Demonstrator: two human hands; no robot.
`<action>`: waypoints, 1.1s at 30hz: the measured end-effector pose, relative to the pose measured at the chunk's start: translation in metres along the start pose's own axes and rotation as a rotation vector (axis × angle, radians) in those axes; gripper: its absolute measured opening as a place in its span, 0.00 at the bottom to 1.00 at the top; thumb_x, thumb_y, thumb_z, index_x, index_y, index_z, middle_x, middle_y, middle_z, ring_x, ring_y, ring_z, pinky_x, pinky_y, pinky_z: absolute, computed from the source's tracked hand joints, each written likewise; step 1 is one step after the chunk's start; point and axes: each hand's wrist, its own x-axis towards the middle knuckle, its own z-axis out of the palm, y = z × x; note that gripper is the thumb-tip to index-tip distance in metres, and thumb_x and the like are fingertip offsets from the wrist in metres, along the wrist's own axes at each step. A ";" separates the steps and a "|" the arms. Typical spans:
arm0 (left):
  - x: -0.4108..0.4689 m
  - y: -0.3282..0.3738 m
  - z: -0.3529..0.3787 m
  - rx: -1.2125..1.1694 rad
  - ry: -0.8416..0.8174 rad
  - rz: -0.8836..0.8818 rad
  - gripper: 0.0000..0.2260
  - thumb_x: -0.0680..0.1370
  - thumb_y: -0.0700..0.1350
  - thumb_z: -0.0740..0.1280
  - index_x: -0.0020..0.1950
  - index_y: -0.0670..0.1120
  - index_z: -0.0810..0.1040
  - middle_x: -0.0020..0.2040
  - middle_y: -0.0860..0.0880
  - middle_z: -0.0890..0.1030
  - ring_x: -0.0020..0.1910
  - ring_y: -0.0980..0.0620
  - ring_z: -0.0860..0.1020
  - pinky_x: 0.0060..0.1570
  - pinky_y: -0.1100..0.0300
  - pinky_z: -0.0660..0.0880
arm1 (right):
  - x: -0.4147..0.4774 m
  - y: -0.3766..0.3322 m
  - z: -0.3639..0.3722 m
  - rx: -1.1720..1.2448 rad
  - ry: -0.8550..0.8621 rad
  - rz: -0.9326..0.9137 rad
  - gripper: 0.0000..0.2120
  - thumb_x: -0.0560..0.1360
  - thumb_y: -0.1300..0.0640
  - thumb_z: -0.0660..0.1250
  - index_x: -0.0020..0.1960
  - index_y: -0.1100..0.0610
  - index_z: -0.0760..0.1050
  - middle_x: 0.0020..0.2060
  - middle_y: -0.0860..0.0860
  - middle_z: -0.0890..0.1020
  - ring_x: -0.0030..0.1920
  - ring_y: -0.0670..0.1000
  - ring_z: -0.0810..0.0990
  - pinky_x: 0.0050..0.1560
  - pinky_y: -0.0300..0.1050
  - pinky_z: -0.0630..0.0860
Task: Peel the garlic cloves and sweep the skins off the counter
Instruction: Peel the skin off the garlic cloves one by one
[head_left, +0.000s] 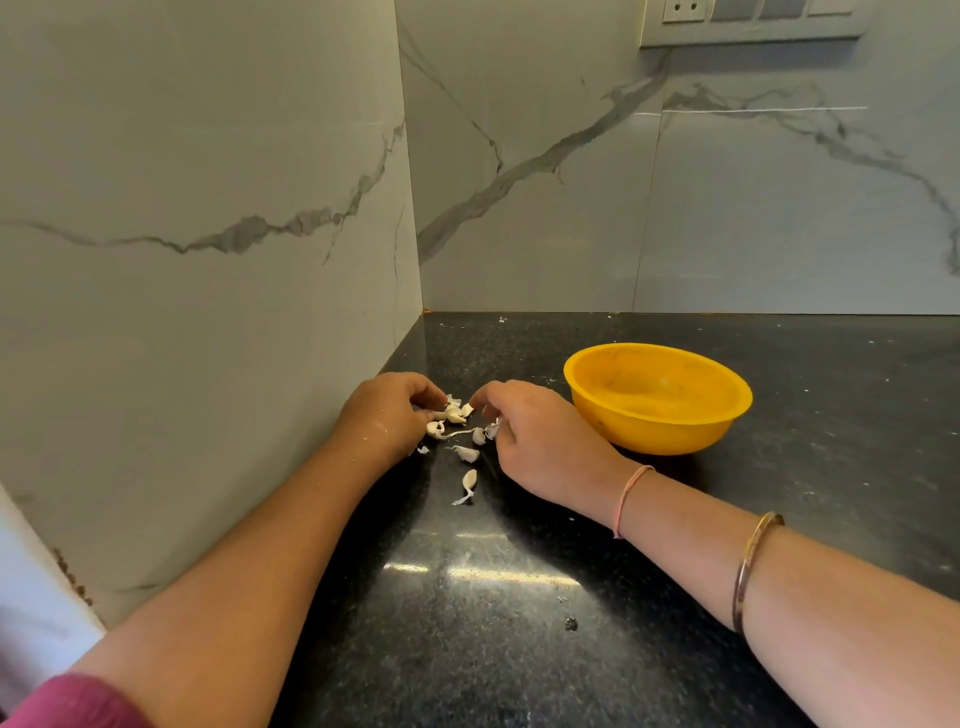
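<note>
Left hand (387, 415) curled over cloves (455, 415), grip unclear; right hand (535, 441) pinches one. Stray clove (469, 480) at 6 o'clock might get swept off with the skins (461, 500).

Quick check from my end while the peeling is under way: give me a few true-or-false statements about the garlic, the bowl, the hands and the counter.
1. The yellow bowl sits to the right of the garlic cloves. True.
2. The bowl is heaped with peeled cloves. False: no heap shows inside it.
3. The left hand and right hand are both at the pile of cloves. True.
4. The counter is white marble. False: it is dark and speckled. The marble pattern is on the walls.
5. A lone clove lies apart from the pile, nearer the person. True.
</note>
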 end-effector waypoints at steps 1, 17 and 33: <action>-0.001 0.001 0.000 0.002 0.009 0.014 0.09 0.76 0.41 0.69 0.54 0.49 0.81 0.53 0.51 0.82 0.47 0.56 0.75 0.48 0.63 0.70 | 0.000 0.000 0.000 0.001 0.003 0.001 0.17 0.77 0.64 0.57 0.65 0.57 0.70 0.57 0.54 0.77 0.57 0.52 0.73 0.57 0.45 0.73; -0.030 0.022 -0.013 -0.291 0.085 0.331 0.13 0.76 0.38 0.67 0.53 0.55 0.77 0.44 0.60 0.80 0.44 0.66 0.79 0.42 0.78 0.72 | 0.004 -0.001 0.003 0.564 0.266 0.154 0.02 0.76 0.57 0.66 0.48 0.53 0.74 0.40 0.52 0.82 0.41 0.50 0.81 0.44 0.50 0.81; -0.032 0.026 -0.010 -0.750 0.016 0.137 0.15 0.73 0.36 0.70 0.54 0.52 0.75 0.44 0.49 0.83 0.45 0.54 0.82 0.48 0.60 0.79 | 0.004 0.000 0.005 0.590 0.297 0.114 0.05 0.74 0.63 0.67 0.46 0.53 0.75 0.37 0.48 0.80 0.37 0.44 0.78 0.39 0.41 0.79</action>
